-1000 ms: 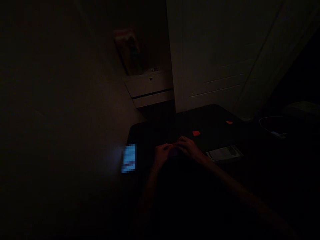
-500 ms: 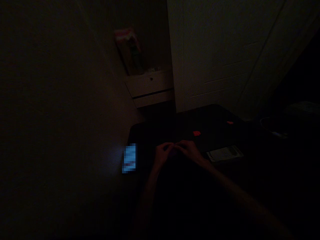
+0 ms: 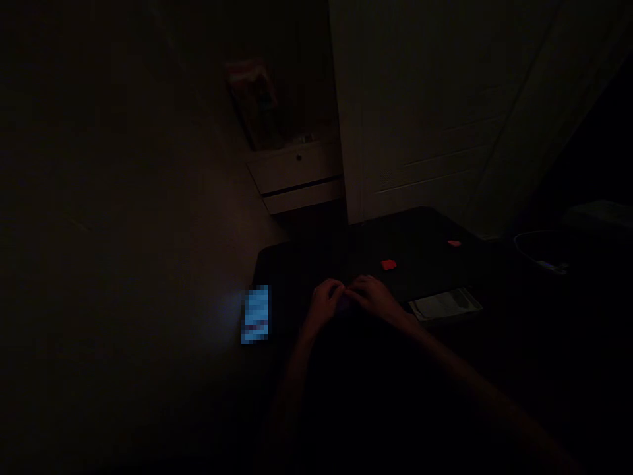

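In the very dim head view, my left hand [image 3: 324,303] and my right hand [image 3: 373,295] meet over the dark table [image 3: 316,260]. Their fingertips are pinched together around a small, dark purplish piece [image 3: 343,303]. Fingers cover most of that piece, and its kind is too dark to make out. Just beyond my right hand a small red-orange piece [image 3: 388,264] with an uneven outline lies on the table. A second red-orange piece [image 3: 453,243] lies farther off to the right.
A glowing blue, pixelated screen [image 3: 256,315] stands at the table's left edge by the wall. A printed paper or booklet [image 3: 446,305] lies right of my right forearm. Behind are a drawer unit [image 3: 299,175] and a pale panelled door [image 3: 420,132]. A cable [image 3: 517,244] curves at the right.
My left fingers have curled slightly more, and both hands have shifted very little. The picture has become a bit darker.
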`<action>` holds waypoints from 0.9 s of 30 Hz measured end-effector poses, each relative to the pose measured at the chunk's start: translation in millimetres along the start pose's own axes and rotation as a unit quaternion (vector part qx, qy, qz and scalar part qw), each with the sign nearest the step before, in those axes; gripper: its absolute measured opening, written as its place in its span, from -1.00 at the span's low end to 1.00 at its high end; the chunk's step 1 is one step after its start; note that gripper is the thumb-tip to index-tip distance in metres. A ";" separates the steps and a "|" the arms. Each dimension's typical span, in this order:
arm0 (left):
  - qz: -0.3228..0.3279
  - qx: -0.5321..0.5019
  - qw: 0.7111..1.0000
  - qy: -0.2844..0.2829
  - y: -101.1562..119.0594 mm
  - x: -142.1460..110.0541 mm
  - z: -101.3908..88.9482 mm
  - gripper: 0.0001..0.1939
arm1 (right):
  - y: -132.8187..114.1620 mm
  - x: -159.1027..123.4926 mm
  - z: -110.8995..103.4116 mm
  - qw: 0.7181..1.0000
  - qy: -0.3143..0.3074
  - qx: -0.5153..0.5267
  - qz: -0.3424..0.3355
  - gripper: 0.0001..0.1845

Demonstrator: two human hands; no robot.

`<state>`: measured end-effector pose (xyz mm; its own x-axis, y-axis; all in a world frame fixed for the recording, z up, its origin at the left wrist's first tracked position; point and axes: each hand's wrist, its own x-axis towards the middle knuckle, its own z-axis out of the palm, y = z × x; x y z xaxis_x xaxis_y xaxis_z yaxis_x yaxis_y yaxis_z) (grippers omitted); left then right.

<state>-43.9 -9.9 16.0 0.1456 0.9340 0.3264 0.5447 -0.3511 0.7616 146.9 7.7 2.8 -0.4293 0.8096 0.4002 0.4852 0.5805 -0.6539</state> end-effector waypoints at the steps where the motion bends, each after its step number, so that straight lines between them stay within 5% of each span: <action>1: 0.005 0.017 1.000 -0.007 -0.6 2.4 0.1 -0.85 | 1.7 -0.5 -1.9 1.000 -0.001 -0.014 0.004 -0.82; 6: 0.019 0.080 0.995 0.057 -4.0 0.8 -1.7 -0.81 | 10.0 -3.0 -3.6 0.999 -0.003 -0.002 0.041 -0.75; 10: 0.050 0.140 0.982 0.112 -1.3 -21.4 -7.4 -0.76 | 10.7 -5.7 -0.8 1.000 0.002 -0.010 -0.012 -0.66; 18: 0.073 0.317 0.946 0.009 18.7 -51.1 -0.6 -0.69 | -9.9 -6.9 -9.3 0.981 -0.086 -0.163 -0.060 -0.63; 27: 0.095 0.363 0.927 0.006 14.5 -60.0 10.0 -0.57 | -36.6 -15.9 -11.2 0.937 -0.103 -0.332 -0.018 -0.60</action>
<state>-36.5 -70.3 1.9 0.2889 0.8579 0.4249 0.9229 -0.3676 0.1146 144.6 -25.5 27.5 -0.5593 0.7945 0.2366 0.8056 0.5882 -0.0708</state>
